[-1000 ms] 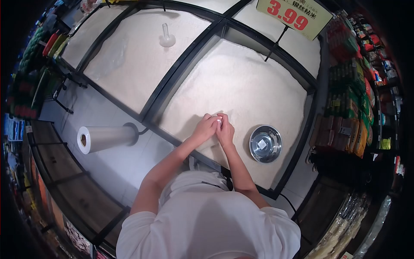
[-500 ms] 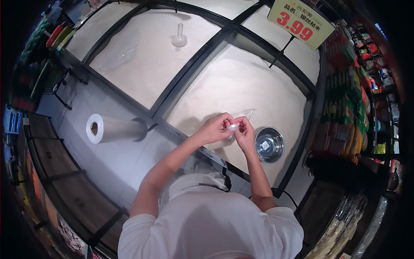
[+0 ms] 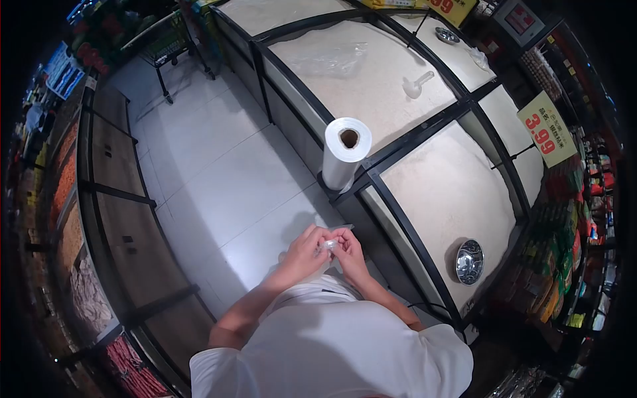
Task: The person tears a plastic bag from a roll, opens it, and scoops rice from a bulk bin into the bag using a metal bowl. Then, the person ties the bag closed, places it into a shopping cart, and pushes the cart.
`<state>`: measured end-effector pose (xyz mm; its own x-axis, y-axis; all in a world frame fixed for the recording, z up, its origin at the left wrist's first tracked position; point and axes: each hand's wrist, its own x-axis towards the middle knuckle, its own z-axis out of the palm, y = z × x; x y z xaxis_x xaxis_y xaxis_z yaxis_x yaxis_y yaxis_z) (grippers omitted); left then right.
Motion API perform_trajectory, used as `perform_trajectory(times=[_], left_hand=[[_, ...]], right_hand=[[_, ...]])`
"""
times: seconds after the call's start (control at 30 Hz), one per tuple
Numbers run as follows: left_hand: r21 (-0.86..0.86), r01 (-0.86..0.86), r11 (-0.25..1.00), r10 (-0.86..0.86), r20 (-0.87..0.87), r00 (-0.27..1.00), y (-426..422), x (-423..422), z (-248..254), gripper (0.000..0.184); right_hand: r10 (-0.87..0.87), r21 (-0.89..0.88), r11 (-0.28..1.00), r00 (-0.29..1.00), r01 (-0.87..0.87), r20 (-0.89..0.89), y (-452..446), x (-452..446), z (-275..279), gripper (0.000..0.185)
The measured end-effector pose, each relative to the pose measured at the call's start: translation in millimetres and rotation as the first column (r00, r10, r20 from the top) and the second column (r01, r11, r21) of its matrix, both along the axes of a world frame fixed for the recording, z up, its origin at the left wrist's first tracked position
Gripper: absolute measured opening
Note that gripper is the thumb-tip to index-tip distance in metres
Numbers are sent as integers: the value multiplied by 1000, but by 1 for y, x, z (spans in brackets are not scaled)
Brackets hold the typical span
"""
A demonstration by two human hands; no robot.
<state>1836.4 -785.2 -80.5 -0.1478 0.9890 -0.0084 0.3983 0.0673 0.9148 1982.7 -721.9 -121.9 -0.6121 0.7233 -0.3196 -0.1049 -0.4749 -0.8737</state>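
Note:
My left hand (image 3: 305, 255) and my right hand (image 3: 350, 255) meet close in front of my body, above the floor beside the bins. Fingers of both are pinched on the gathered top of a clear plastic bag (image 3: 330, 245). Most of the bag is hidden by my hands, so I cannot tell what it contains. To the right, a steel bowl (image 3: 470, 262) rests on the white rice (image 3: 438, 199) in the nearest bin. A roll of plastic bags (image 3: 342, 156) stands upright at the bin corner, just beyond my hands.
A clear scoop (image 3: 417, 85) and a loose plastic bag (image 3: 332, 58) lie on the rice in the farther bin. Black bin frames (image 3: 411, 242) edge my right side. Dark shelving (image 3: 126, 219) runs along the left. A shopping cart (image 3: 166, 46) stands up the aisle.
My view has turned left. My hands, still pinching the bag, have come away from over the rice to above the floor near my body. The bowl stays on the rice.

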Motion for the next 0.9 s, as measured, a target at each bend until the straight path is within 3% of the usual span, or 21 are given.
perform_trajectory(times=[0.17,0.27,0.37,0.4,0.5,0.67,0.9], left_hand=[[127,-265,956,278,-102,955,-45,-74,4,23],[189,-395,899,413,-72,908,-50,-105,2,22],[160,-557,815,573,-82,816,-48,-147,-8,19],[159,-581,798,595,-57,802,-45,-162,-10,19],[212,-586,782,620,-176,764,-36,-204,-18,19],[112,-641,759,647,-231,726,-1,-290,-21,21],[176,-558,811,585,-277,762,73,-416,-9,28]], right_hand=[[242,36,970,970,-242,1,-13,-96,17,17],[353,68,933,936,-352,5,-9,-139,18,23],[422,-1,905,898,-426,-126,-3,-181,23,25],[474,53,880,873,-472,-117,-3,-193,25,32],[522,104,851,850,-515,-71,5,-238,12,38],[480,161,872,873,-463,-87,38,-336,-19,42],[454,445,784,889,-432,64,119,-457,-17,38]])
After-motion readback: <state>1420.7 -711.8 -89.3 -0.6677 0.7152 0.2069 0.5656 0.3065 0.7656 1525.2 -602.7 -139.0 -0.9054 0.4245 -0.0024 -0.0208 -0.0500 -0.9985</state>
